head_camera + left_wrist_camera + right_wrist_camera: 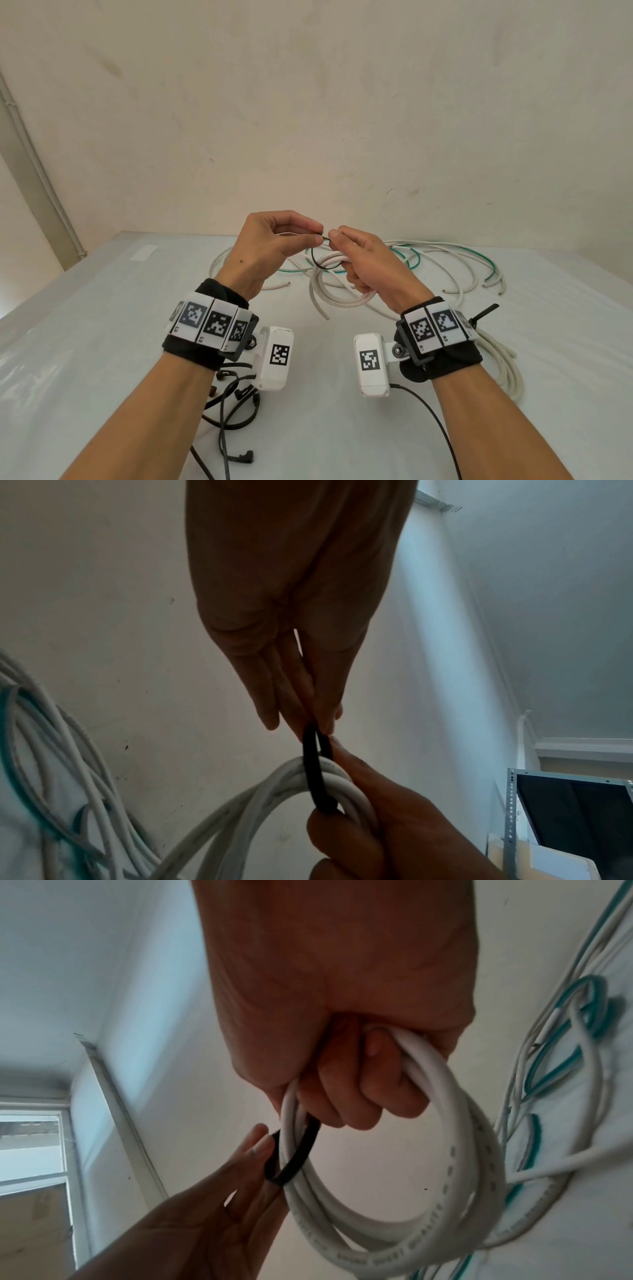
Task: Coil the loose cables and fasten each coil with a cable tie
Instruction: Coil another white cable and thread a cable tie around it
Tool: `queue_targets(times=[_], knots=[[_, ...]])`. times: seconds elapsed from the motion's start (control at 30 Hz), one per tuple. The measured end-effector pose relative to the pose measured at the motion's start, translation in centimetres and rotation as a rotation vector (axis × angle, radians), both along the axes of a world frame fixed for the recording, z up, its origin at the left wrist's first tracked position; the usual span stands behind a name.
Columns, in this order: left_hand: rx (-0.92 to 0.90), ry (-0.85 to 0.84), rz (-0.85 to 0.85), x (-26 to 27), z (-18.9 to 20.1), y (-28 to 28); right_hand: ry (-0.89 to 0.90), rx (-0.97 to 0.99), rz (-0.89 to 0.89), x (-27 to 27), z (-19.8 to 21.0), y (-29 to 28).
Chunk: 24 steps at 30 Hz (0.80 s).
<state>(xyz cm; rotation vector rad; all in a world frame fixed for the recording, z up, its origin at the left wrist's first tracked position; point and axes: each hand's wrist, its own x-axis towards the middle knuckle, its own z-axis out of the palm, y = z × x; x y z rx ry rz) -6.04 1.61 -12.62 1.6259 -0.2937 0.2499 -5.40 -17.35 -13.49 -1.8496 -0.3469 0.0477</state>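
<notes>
A white cable coil (329, 291) (260, 799) (428, 1177) hangs above the table, gripped by my right hand (363, 263) (383, 818) (346, 1053). A black cable tie (317, 255) (316, 775) (294, 1156) loops around the coil's strands. My left hand (270, 246) (301, 653) (219, 1202) pinches the tie's upper end between thumb and fingertips, right next to my right thumb and forefinger, which also touch the tie. Loose white cables (455, 267) and a green cable (407, 260) lie spread on the table behind the hands.
The white table (102, 308) meets a cream wall at the back. A tied white coil (507, 363) with a black tie tail lies at the right. Spare black cable ties (233, 401) lie near the front, under my left wrist.
</notes>
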Motion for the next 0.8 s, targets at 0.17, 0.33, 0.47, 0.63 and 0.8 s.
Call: queue_targets(times=[0.17, 0.33, 0.47, 0.63, 0.8], knots=[[0.013, 0.086, -0.029, -0.1, -0.1, 0.3, -0.044, -0.026, 0.046, 0.0, -0.4, 0.4], [-0.153, 0.173, -0.132, -0.1, -0.4, 0.4, -0.057, -0.018, 0.07, 0.1, -0.4, 0.5], [-0.273, 0.222, -0.136, 0.3, -0.8, -0.2, -0.021, 0.066, 0.069, 0.1, -0.6, 0.6], [-0.401, 0.22, -0.208, 0.6, -1.2, -0.6, 0.029, 0.174, 0.101, 0.0, -0.4, 0.6], [-0.138, -0.094, 0.005, 0.2, -0.4, -0.8, 0.12, 0.168, 0.084, 0.2, -0.5, 0.7]])
